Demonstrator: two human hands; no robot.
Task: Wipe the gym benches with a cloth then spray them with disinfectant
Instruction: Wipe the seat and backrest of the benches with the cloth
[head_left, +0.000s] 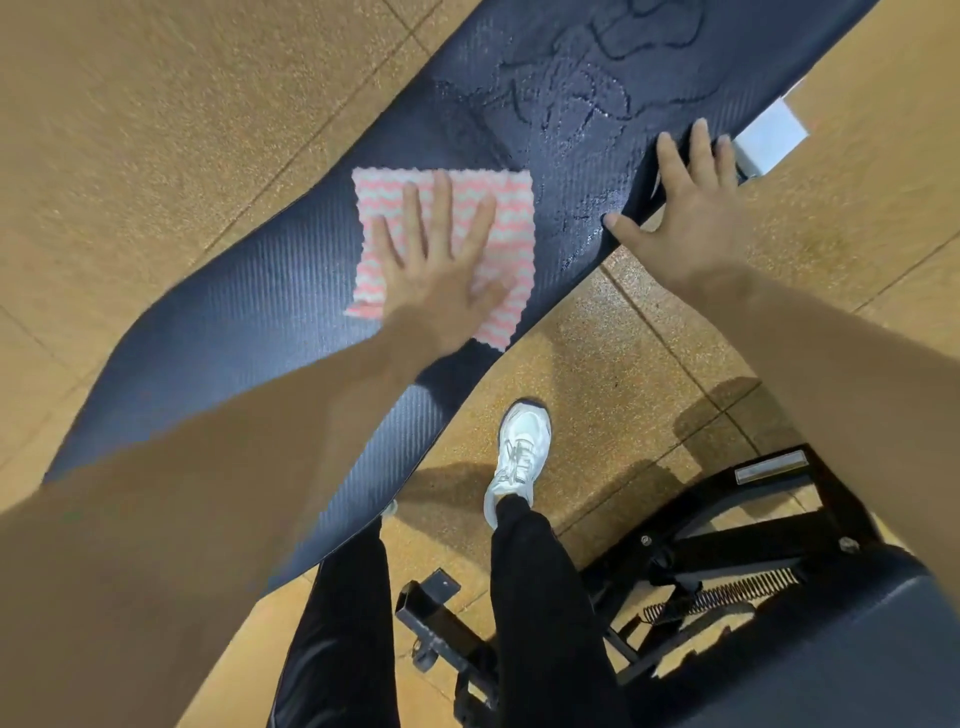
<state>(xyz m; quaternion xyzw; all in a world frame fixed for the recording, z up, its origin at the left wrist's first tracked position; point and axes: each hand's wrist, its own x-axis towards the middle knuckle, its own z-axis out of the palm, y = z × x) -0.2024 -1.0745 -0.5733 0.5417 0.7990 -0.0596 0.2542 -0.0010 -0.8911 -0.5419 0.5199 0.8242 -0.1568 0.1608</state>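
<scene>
A long dark blue padded gym bench (249, 322) runs diagonally from lower left to upper right. A pink and white zigzag cloth (511, 208) lies flat on its middle. My left hand (441, 270) presses on the cloth with fingers spread straight. My right hand (691, 208) rests on the bench's right edge, fingers straight and thumb on the pad. Wet streaks (571, 98) glisten on the pad beyond the cloth, toward the upper right. No spray bottle is in view.
Tan speckled rubber floor tiles (156, 130) surround the bench. A black metal frame with a spring (727, 592) and a second dark pad (831, 649) sit at lower right. My legs and a white shoe (519, 457) stand beside the bench. A white bracket (769, 135) shows under the bench's far end.
</scene>
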